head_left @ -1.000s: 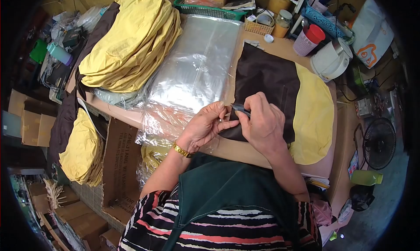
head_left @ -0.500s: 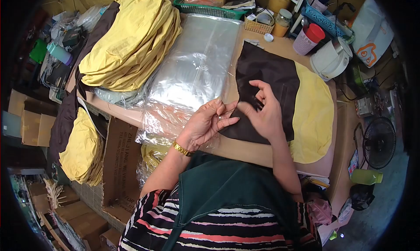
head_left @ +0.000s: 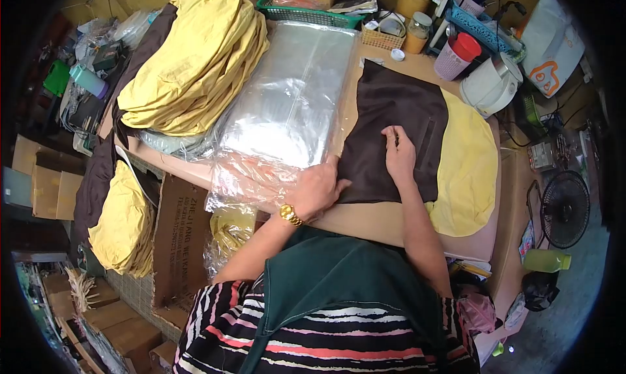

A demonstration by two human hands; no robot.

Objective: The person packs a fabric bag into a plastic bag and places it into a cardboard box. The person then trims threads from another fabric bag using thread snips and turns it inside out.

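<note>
A dark brown cloth piece (head_left: 385, 106) with a rounded yellow part (head_left: 466, 172) lies on the table. My left hand (head_left: 317, 190), back up, is at the brown part's lower left edge, its fingers curled round the edge and its thumb over the cloth. Over the middle of the brown part is my right hand (head_left: 399, 153), fingers bent and pressed together; what they hold, if anything, is hidden. Clear plastic bags (head_left: 287, 93) lie left of the cloth.
A tall pile of yellow cloth (head_left: 189, 61) stands at the back left. A cardboard box (head_left: 176, 243) is below the table's left edge. At the back right are a pink cup (head_left: 450, 62), a white kettle (head_left: 490, 84) and a wicker basket (head_left: 382, 38). A black fan (head_left: 565, 208) stands at the right.
My hands have moved apart. The left turned palm down onto the cloth's edge; the right lowered over the brown part. The small dark tool seen in my right hand earlier is out of sight. The cloth has shifted slightly.
</note>
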